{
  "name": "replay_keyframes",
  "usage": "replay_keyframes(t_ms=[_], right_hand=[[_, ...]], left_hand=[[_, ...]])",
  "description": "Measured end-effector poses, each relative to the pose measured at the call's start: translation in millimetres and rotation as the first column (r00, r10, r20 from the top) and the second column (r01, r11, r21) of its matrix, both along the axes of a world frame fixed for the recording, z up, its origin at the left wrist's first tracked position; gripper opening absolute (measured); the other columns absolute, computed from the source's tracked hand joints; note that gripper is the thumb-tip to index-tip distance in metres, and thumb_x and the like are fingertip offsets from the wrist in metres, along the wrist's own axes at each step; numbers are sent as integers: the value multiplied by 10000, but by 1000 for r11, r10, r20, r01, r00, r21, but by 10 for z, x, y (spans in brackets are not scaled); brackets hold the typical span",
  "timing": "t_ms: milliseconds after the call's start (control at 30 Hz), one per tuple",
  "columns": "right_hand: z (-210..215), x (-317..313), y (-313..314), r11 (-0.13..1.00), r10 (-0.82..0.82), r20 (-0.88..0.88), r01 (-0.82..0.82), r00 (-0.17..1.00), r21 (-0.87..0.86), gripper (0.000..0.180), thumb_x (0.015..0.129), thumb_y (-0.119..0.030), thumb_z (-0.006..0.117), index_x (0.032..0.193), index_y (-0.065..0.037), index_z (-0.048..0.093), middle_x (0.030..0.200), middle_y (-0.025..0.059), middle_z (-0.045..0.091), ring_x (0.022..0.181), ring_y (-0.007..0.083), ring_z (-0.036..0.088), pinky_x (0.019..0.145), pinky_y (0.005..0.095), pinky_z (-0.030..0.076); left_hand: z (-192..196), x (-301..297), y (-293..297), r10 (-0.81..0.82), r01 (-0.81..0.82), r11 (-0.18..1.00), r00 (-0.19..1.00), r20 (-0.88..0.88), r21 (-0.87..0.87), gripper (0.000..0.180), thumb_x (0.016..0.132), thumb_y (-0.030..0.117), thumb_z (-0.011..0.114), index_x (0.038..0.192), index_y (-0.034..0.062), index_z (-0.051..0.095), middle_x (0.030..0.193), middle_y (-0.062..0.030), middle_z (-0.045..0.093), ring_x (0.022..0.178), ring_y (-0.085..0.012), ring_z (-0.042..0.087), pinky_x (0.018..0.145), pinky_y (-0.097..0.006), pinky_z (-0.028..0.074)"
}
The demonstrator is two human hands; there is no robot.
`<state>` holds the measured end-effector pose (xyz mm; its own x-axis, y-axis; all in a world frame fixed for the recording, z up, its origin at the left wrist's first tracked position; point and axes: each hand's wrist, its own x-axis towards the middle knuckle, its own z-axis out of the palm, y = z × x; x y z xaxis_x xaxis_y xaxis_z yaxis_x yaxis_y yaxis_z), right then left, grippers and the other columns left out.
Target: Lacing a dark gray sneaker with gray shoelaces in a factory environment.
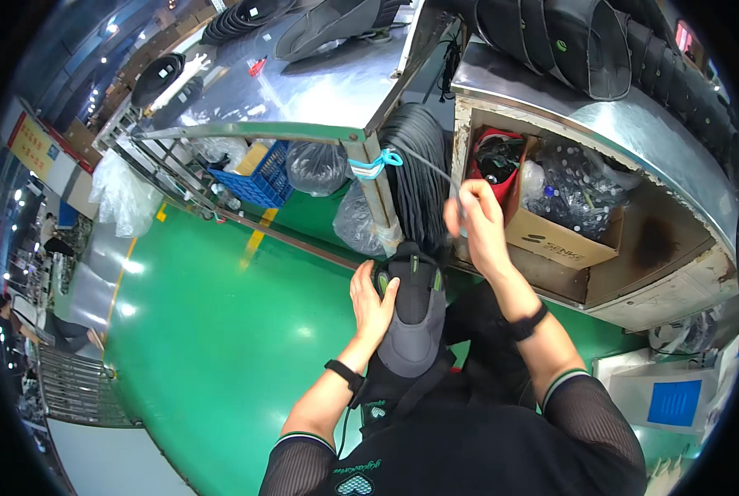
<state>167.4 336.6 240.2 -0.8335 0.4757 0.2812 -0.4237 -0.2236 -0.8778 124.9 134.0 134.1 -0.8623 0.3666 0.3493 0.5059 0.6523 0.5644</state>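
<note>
A dark grey and black shoe (411,343) with green trim at its collar rests on my lap, toe toward me. My left hand (373,302) grips its left side, thumb along the upper. Raised to the right of the shoe, my right hand (479,225) is closed, with fingertips pinched on a grey shoelace (437,168). That lace runs up to a thick hanging bundle of dark laces (417,186). A light blue tie (374,164) is knotted round the table leg beside the bundle.
Ahead stands a metal-topped table (328,95) with black shoe parts; below it are a blue crate (262,178) and plastic bags (316,169). At right, a metal cabinet (675,277) holds a cardboard box (568,248) and red bag (493,178). Green floor (237,355) lies left.
</note>
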Motion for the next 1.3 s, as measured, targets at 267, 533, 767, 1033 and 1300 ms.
replay_keyframes(t_ms=[267, 533, 767, 1033, 1300], right_hand=[[-393, 1649, 70, 712, 633, 509, -697, 584, -85, 118, 919, -141, 592, 946, -31, 556, 703, 7, 577, 624, 85, 551, 536, 247, 427], [-1234, 2366, 1724, 344, 197, 177, 101, 964, -934, 129, 956, -168, 571, 1031, -64, 585, 647, -59, 462, 502, 41, 336, 480, 202, 277], [-1871, 2710, 2804, 583, -263, 50, 200, 964, -788, 189, 905, -5, 545, 1092, -5, 569, 883, 52, 619, 666, 98, 518, 608, 219, 438], [-1503, 3937, 4072, 418, -895, 212, 905, 393, 86, 249, 947, -192, 573, 1082, 10, 625, 934, 99, 687, 657, 84, 573, 576, 176, 449], [-1293, 1428, 221, 932, 127, 597, -301, 792, 202, 210, 906, -41, 544, 1096, -26, 630, 759, 50, 656, 545, 68, 583, 476, 206, 462]], left_hand=[[1558, -105, -491, -965, -125, -102, 252, -68, 987, 429, 935, 419, 565, 1107, 26, 552, 643, 43, 433, 469, -63, 368, 440, -216, 320], [238, -217, -3461, -140, -798, -325, 571, 809, 508, 323, 1041, 282, 345, 747, 168, 415, 490, 68, 169, 393, -88, 129, 387, -256, 151], [-1103, 589, -5212, 37, -819, -437, 398, 917, 373, 376, 1051, 283, 265, 766, 151, 472, 511, 69, 223, 410, -92, 194, 403, -244, 179], [-309, 1352, -5760, 518, -923, -141, 239, 821, 358, 239, 940, 79, 395, 729, 140, 489, 598, 33, 366, 463, -109, 319, 442, -268, 291], [-542, 322, -2175, -25, -358, 796, 785, 619, 487, 295, 912, 314, 632, 1083, 74, 620, 757, 46, 540, 644, -68, 470, 586, -220, 394]])
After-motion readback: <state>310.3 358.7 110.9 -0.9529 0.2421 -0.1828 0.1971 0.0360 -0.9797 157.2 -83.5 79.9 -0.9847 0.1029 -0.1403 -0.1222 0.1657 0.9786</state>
